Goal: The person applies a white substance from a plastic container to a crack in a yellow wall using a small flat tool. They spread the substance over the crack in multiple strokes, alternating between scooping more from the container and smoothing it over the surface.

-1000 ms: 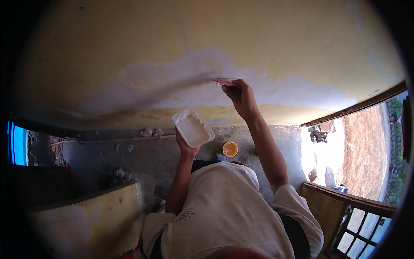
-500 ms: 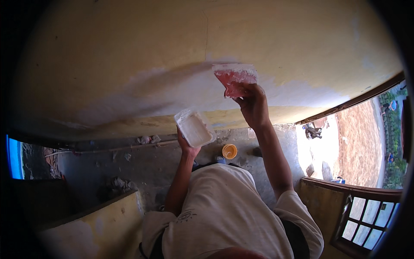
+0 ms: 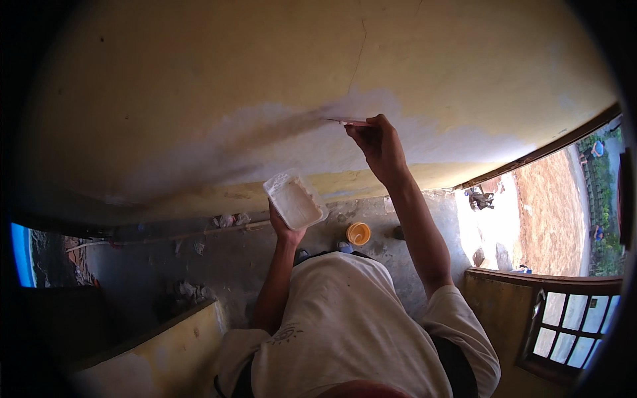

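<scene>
My right hand grips a red putty scraper, seen almost edge-on now. Its blade lies at the whitish patch on the yellow wall; whether it presses on the surface I cannot tell. Lower and to the left, my left hand holds a white rectangular plastic tub from beneath and its left side. Pale putty coats the inside of the tub, which is tilted a little. A thin crack runs down the wall above the scraper.
On the grey floor stands an orange bucket near my feet. A long pole and some crumpled litter lie along the wall's foot. To the right are a bright opening and a paned window; a low wall stands lower left.
The scraper has turned from showing its broad red face to nearly edge-on, and my right hand has shifted slightly left. The tub stays almost in place.
</scene>
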